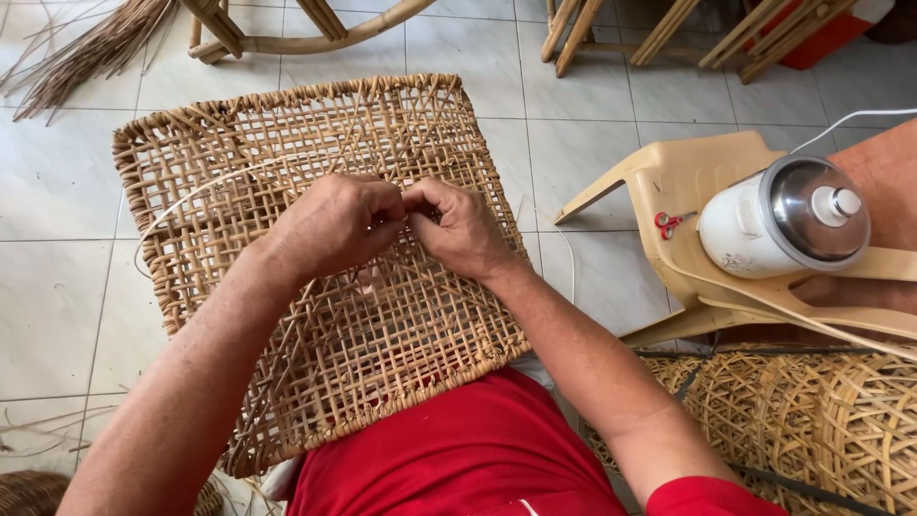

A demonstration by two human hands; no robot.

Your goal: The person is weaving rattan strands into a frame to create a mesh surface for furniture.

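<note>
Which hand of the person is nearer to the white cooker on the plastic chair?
The right hand. It is on the woven panel, on the side toward the cooker. The left hand lies beyond it, farther from the cooker.

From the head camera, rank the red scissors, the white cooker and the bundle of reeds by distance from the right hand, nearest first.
From the right hand:
1. Red scissors, to its right on the plastic chair.
2. White cooker, farther right on that chair.
3. Bundle of reeds, far top left on the floor.
</note>
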